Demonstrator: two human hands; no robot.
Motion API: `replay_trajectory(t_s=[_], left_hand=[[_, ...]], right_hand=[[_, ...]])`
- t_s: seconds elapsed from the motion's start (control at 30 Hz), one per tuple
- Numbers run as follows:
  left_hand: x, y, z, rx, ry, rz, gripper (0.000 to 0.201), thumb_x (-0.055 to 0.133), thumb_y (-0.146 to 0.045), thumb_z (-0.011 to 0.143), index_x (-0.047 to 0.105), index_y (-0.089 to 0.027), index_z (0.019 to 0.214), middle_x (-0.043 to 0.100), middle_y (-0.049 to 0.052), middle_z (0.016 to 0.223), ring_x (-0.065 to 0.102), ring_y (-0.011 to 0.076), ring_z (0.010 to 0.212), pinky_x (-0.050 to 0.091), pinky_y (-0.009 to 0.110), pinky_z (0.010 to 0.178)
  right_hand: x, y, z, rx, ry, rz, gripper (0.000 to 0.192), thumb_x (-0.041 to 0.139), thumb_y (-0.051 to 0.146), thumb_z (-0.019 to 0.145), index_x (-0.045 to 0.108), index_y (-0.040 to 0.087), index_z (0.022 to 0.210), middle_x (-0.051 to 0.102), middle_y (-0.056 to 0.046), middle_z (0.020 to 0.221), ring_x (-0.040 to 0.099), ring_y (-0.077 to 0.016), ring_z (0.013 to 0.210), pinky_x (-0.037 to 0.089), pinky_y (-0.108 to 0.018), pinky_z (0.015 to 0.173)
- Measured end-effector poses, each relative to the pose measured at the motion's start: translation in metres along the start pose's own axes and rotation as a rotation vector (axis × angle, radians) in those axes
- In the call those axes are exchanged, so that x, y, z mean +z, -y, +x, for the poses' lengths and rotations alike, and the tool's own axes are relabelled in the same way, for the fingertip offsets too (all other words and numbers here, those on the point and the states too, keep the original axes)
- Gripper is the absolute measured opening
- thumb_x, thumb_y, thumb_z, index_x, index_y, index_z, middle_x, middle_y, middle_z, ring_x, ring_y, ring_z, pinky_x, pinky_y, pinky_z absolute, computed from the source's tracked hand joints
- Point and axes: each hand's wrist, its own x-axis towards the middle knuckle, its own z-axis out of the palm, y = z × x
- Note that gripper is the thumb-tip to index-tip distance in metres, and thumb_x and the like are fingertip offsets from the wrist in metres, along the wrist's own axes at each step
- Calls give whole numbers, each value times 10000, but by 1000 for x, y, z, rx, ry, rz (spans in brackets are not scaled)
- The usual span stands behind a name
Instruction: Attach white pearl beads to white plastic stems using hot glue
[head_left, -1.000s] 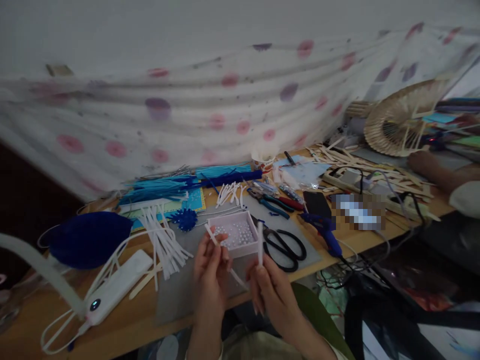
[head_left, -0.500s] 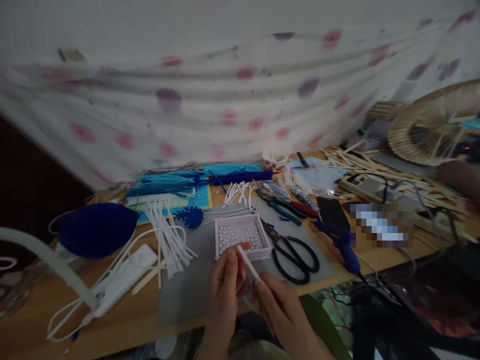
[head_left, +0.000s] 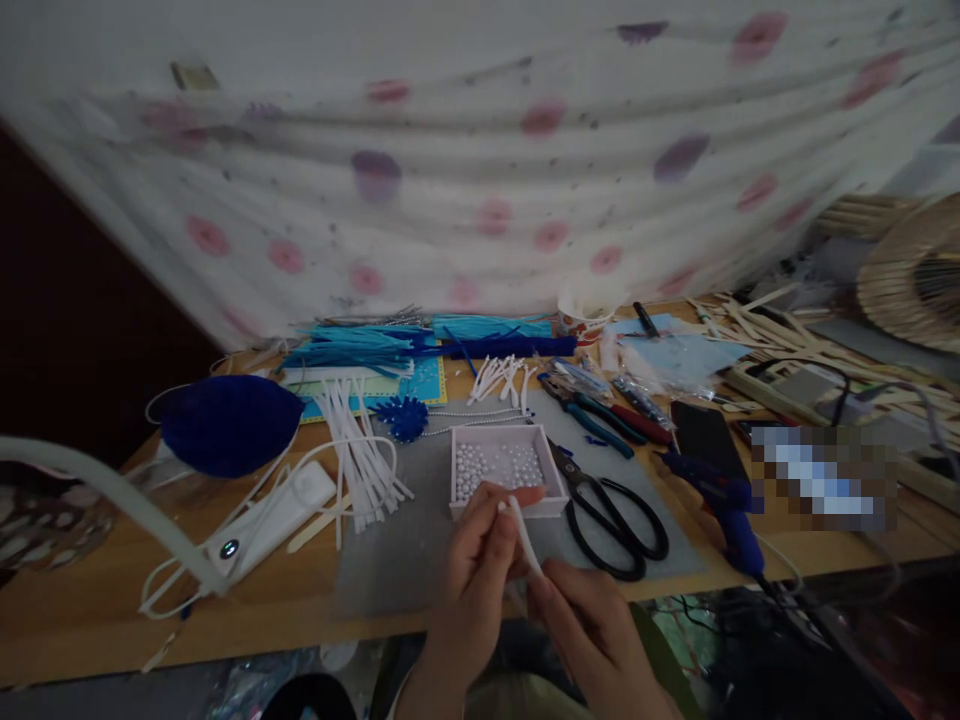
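Between my two hands is a slim white pipe cleaner, running slantwise near the table's front edge. My left hand pinches its upper end between thumb and fingers. Lower down, my right hand is closed around the other part, its far end hidden in the fingers. Just beyond my left fingers stands a small pinkish-white box with white beads inside; the fingertips overlap its front corner in view. Black-handled scissors lie right of the box.
A bundle of white pipe cleaners and a blue spiky flower lie left of the box. Short bent white pieces and pliers are behind it. A blue glue gun rests rightward; a lamp arm curves in from the left.
The view has swung left, so the table things sit farther right. Both hands stay on the white pipe cleaner, which now bends slightly near its top. A person's hand at the far right has left view.
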Motion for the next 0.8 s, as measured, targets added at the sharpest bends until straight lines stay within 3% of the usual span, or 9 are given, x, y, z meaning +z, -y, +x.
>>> replay_trajectory(t_s=[0.17, 0.33, 0.5, 0.53, 0.6, 0.67, 0.7, 0.73, 0.8], left_hand=[[0, -2, 0, 10, 23, -1, 478, 724, -687, 884, 880, -241, 961, 537, 8, 829, 358, 105, 574, 323, 247, 516], [-3, -2, 1, 40, 85, -3, 443, 698, -638, 937, 879, -234, 945, 585, 37, 935, 451, 121, 652, 363, 253, 565], [-6, 3, 2, 51, 143, -47, 379, 665, -542, 1004, 837, -214, 922, 581, 19, 926, 469, 133, 692, 371, 264, 624], [-6, 4, 3, 62, 146, -81, 371, 670, -519, 1009, 819, -205, 879, 581, 13, 896, 460, 135, 687, 367, 264, 628], [-6, 5, 6, 96, 121, -162, 378, 704, -492, 995, 769, -192, 773, 590, 9, 834, 461, 150, 699, 375, 267, 661], [-5, 6, 9, 118, 81, -224, 393, 747, -485, 966, 723, -193, 704, 621, 18, 807, 487, 172, 743, 393, 274, 716], [-6, 6, 11, 120, 64, -245, 396, 759, -486, 956, 710, -195, 692, 637, 23, 809, 498, 180, 758, 400, 278, 733], [-7, 7, 13, 114, 54, -260, 390, 765, -482, 952, 705, -197, 693, 642, 25, 807, 502, 183, 759, 403, 280, 735], [-9, 9, 16, 93, 55, -281, 365, 777, -464, 947, 706, -196, 710, 638, 21, 789, 502, 181, 739, 404, 281, 716]], right_hand=[[-4, 7, 4, -18, 32, -17, 553, 402, 460, 1114, 524, 210, 636, 476, 53, 505, 441, -88, 446, 324, -230, 462], [-7, 6, 5, -6, 31, -24, 566, 399, 474, 1112, 544, 203, 636, 462, 51, 510, 454, -87, 451, 323, -229, 467], [-2, 2, 3, 55, 71, 37, 587, 350, 503, 1117, 513, 212, 634, 365, 65, 473, 356, -88, 404, 302, -243, 444], [-2, 3, 2, 64, 84, 29, 590, 346, 499, 1119, 512, 214, 629, 376, 62, 469, 371, -91, 404, 319, -242, 448], [-8, 4, 1, 58, 107, -19, 554, 388, 508, 1107, 590, 212, 684, 536, 26, 539, 531, -120, 484, 418, -234, 504], [-27, 2, 0, 0, 73, -110, 420, 497, 541, 1064, 718, 221, 907, 756, -52, 835, 731, -194, 760, 554, -265, 680], [-44, -2, 0, -46, 37, -167, 371, 566, 565, 1026, 738, 243, 1087, 793, -91, 1060, 767, -241, 953, 590, -305, 804], [-64, -8, 0, -45, -35, -250, 354, 603, 558, 1009, 720, 273, 1183, 785, -104, 1189, 762, -265, 1063, 591, -342, 886], [-115, -28, -1, 63, -288, -437, 369, 617, 564, 990, 686, 284, 1220, 771, -133, 1220, 747, -303, 1118, 582, -414, 940]])
